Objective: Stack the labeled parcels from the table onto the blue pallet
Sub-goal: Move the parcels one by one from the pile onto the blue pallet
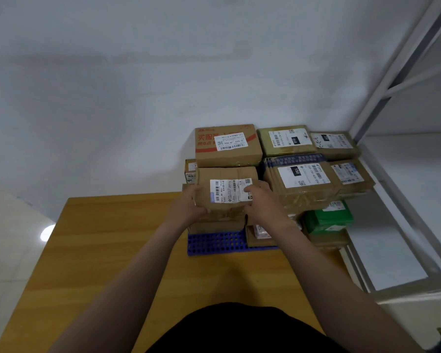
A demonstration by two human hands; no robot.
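A brown taped parcel (227, 175) with a white barcode label sits at the near left of the stack on the blue pallet (215, 242). My left hand (189, 203) grips its left front corner. My right hand (261, 201) holds its right front edge, fingers curled over the top by the label. Behind it stands a box with red print (227, 151). To the right lie a taped parcel marked 150 (301, 182), one marked 010 (285, 141), several more labelled parcels and a green parcel (327, 217). Lower layers are mostly hidden.
The wooden table (107, 250) stretches toward me in front of the pallet. A white wall rises behind the stack. A white metal shelf frame (397, 200) stands close on the right, next to the parcels.
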